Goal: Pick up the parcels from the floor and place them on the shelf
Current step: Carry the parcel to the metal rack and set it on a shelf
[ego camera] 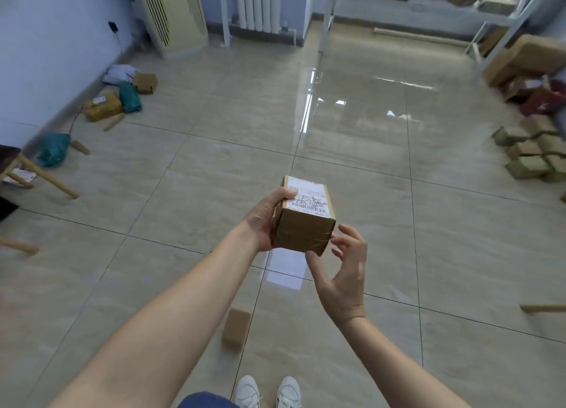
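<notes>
One cardboard parcel (303, 220) up in the left hand (263, 220), fingers clamped on its side; right hand (343, 273) just beside it, fingers spread apart (one small box (235, 326) on the near floor (183, 168)).

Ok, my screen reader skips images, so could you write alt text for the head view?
A person's left hand holds a small labelled cardboard box above a glossy tiled floor, the open right hand beside it. Another small box lies near their white shoes; parcels sit along the left wall, shelving stands beyond.
</notes>
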Tool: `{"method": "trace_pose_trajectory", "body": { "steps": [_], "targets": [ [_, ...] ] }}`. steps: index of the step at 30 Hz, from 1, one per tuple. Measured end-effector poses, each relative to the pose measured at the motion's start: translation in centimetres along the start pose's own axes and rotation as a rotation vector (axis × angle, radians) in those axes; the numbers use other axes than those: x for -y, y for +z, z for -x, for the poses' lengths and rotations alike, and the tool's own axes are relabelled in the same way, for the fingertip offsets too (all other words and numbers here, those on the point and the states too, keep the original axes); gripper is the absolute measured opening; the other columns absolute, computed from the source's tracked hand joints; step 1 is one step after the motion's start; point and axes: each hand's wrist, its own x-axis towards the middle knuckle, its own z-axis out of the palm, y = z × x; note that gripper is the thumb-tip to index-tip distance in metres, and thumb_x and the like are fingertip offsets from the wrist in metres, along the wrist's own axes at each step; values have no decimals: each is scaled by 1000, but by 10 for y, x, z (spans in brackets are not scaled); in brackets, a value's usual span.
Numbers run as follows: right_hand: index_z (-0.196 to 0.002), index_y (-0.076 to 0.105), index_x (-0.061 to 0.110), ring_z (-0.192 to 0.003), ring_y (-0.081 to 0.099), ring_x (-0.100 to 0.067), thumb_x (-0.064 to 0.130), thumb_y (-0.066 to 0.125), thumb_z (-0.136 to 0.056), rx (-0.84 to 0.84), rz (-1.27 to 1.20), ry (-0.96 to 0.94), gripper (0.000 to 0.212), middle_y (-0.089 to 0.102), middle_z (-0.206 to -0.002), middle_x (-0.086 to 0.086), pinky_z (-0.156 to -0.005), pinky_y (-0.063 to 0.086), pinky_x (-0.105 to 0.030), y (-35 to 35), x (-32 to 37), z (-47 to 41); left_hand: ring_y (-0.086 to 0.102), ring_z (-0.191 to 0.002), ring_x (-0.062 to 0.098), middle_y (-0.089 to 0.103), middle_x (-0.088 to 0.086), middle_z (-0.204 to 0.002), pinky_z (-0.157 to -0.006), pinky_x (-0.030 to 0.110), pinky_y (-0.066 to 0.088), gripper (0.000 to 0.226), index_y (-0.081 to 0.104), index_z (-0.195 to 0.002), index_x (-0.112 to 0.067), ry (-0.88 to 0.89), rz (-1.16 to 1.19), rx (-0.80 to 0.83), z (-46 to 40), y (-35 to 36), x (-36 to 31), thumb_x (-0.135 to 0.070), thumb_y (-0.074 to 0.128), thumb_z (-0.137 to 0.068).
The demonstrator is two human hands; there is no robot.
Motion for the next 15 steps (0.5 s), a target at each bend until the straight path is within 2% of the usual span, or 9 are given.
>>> {"method": "trace_pose_trajectory", "body": {
  "steps": [3, 4, 6, 8, 10, 12, 15],
  "targets": [
    [-122, 44, 23, -124, 54, -20, 46, 67, -85, -69, -172, 430, 49, 41, -131, 4, -97, 51, -40, 4, 25, -10, 74, -72, 27, 78, 11, -88, -66, 36, 61, 33, 68, -109, -13, 48, -67, -26, 15, 13, -8, -33, 63, -84],
    [-128, 43, 23, -126, 53, -20, 47, 63, -89, -67, -209, 530, 50, 38, -133, 4, -99, 50, -41, 5, 32, -15, 75, -74, 27, 78, 11, -92, -65, 38, 61, 38, 67, -114, -13, 69, -69, -40, 18, 17, -9, -32, 66, -82],
    [-131, 44, 25, -120, 51, -17, 56, 55, -92, -58, -259, 684, 51, 35, -135, 5, -102, 49, -49, 7, 41, -23, 74, -89, 33, 74, 15, -112, -66, 44, 61, 63, 56, -130, -16, 125, -52, -67, 21, 23, -9, -30, 74, -72],
    [-123, 49, 28, -117, 50, -16, 67, 53, -87, -47, -332, 804, 54, 38, -136, 3, -95, 54, -54, 10, 50, -30, 71, -95, 35, 69, 17, -122, -68, 49, 60, 77, 46, -135, -24, 196, -28, -93, 25, 30, -8, -25, 78, -65],
    [-111, 51, 35, -121, 53, -20, 76, 55, -74, -37, -451, 902, 56, 45, -136, -1, -82, 60, -52, 12, 59, -35, 70, -92, 34, 68, 17, -122, -66, 47, 60, 80, 41, -135, -29, 247, 10, -109, 28, 35, -7, -21, 79, -65],
    [-110, 51, 35, -119, 59, -26, 70, 59, -76, -47, -582, 958, 50, 53, -132, -5, -74, 63, -50, 11, 67, -40, 71, -90, 32, 67, 15, -121, -63, 44, 59, 84, 38, -136, -31, 266, 57, -116, 32, 37, -5, -21, 80, -63],
    [-123, 48, 20, -106, 67, -28, 42, 60, -92, -55, -709, 975, 40, 62, -122, -10, -73, 62, -48, 6, 75, -46, 71, -91, 27, 68, 10, -118, -61, 41, 59, 88, 36, -138, -32, 277, 56, -129, 40, 34, -3, -22, 82, -63]
  ]
}}
